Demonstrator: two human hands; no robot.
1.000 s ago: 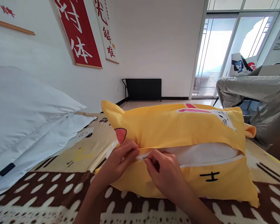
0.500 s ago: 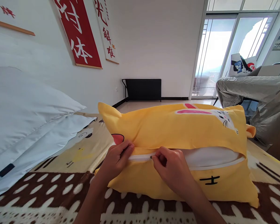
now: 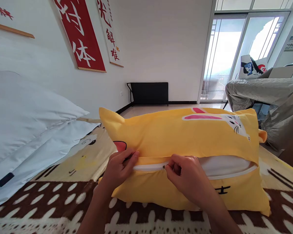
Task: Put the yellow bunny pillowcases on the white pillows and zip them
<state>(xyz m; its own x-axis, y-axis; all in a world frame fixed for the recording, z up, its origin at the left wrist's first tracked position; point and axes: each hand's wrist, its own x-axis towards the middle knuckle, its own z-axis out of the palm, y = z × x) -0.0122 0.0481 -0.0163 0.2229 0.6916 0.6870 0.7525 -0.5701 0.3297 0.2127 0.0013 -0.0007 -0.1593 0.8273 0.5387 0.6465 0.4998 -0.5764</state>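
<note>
A yellow pillowcase with a rabbit print lies in front of me, filled with a white pillow. Along its front runs a white zipper, closed on the left part and gaping on the right, where the pillow shows. My left hand pinches the fabric edge by the zipper's left end. Between thumb and forefinger of my right hand is the small dark zipper pull, mostly hidden by the fingers.
White bedding is heaped at the left. Beneath the pillowcase spreads a patterned brown and cream blanket. A silver-covered table with boxes stands at the far right; a black folded panel leans at the back wall.
My right hand has slid a little to the right with the zipper pull, and the closed stretch of zipper is longer. My left hand keeps its grip, shifted very slightly left.
</note>
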